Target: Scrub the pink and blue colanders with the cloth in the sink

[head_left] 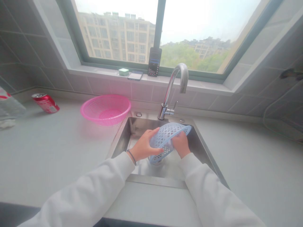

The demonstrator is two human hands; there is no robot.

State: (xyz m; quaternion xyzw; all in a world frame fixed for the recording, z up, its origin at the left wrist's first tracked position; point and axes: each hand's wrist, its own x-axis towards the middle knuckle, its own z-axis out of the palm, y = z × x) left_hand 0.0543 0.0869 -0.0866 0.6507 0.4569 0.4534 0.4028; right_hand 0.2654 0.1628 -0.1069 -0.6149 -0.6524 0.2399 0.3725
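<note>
A light blue plastic colander (165,134) with a pattern of holes is held tilted on its side over the steel sink (142,180). My left hand (145,145) grips it from the left, the thumb across its lower rim and the fingers behind its outer wall. Inside the colander's hollow is my right hand (181,144), its fingers curled against the inner side. Whatever those fingers hold, if anything, is hidden. Behind the colander rises the chrome faucet (167,91), with no water visibly running from its spout.
Left of the sink, a pink plastic basket (106,121) stands on the white counter (71,157). Farther left are a red can (46,103) and a clear plastic bottle (9,105). A phone (154,62) leans upright on the sill beside a small green box (123,72).
</note>
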